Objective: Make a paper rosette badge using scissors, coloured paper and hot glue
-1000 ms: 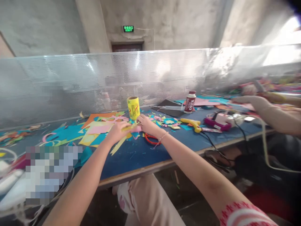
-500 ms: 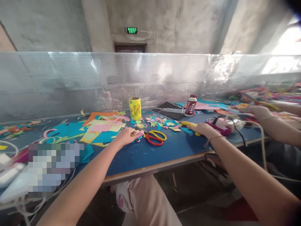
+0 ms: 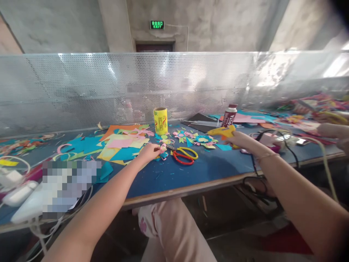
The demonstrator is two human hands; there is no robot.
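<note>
My left hand [image 3: 149, 152] pinches a small pink-and-blue paper piece [image 3: 163, 154] just above the table. Wrapped round a yellow glue gun [image 3: 221, 131] is my right hand [image 3: 242, 140]; the gun is lifted and its nozzle points left. Between the hands lie scissors [image 3: 183, 156] with one red and one yellow handle, their blades toward the left hand. Behind them, several paper flowers [image 3: 203, 139] in blue, pink and green rest on the blue tabletop [image 3: 171, 180].
A yellow cardboard tube [image 3: 160, 122] and a dark red bottle [image 3: 229, 115] stand at the back. Coloured paper sheets [image 3: 120, 142] spread left. Cables [image 3: 294, 145] and another person's arm [image 3: 331, 131] are at the right. A perforated metal screen [image 3: 95, 87] borders the table.
My right hand has raised the glue gun off the table area and turned it leftward. My left hand still pinches the paper piece. The view has shifted slightly.
</note>
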